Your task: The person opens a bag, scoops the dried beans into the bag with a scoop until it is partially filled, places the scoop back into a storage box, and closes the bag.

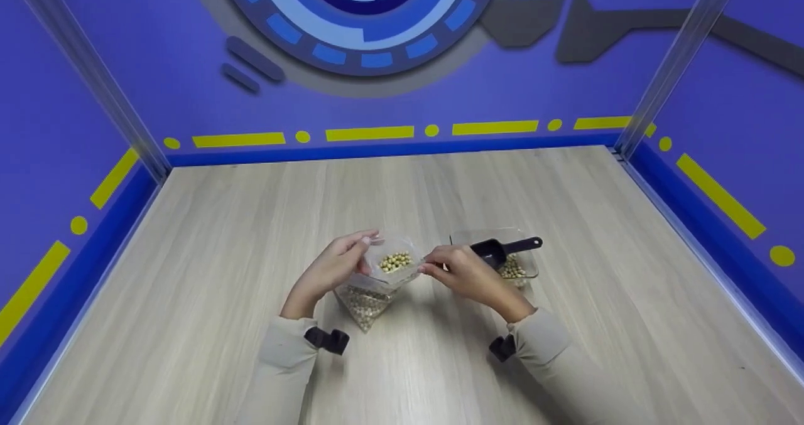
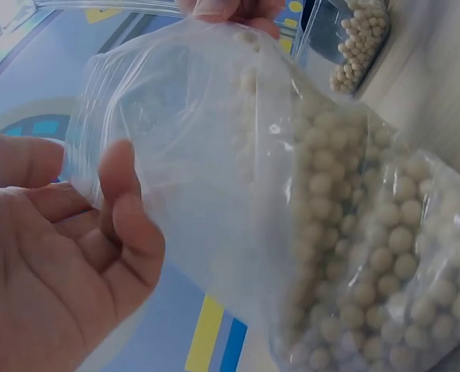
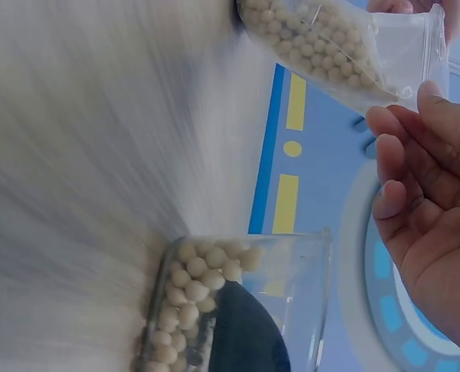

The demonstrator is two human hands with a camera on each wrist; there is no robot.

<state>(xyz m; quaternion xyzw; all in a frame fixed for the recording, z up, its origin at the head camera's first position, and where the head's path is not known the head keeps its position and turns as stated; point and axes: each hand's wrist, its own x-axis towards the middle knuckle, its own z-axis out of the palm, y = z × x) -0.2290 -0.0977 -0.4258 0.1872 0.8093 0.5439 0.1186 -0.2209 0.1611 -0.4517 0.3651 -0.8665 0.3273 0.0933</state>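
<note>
A clear plastic zip bag (image 1: 384, 280) stands on the table, its lower part full of small round beige balls (image 2: 385, 263). Its mouth is spread, and the balls inside show through the opening in the head view. My left hand (image 1: 336, 265) holds the left side of the bag's rim, thumb and fingers at the film. At the opposite side, my right hand (image 1: 468, 274) pinches the rim between thumb and fingertips, as the right wrist view also shows. Just beyond the right hand is a clear box (image 3: 292, 252) with more balls and a black scoop (image 1: 521, 245) in it.
The wooden table (image 1: 251, 224) extends around the bag and box. Blue-purple panels (image 1: 402, 114) with yellow marks enclose it at the back and both sides. The scoop's handle sticks out over the box's right side. A dark band with a mount (image 1: 328, 340) is on each wrist.
</note>
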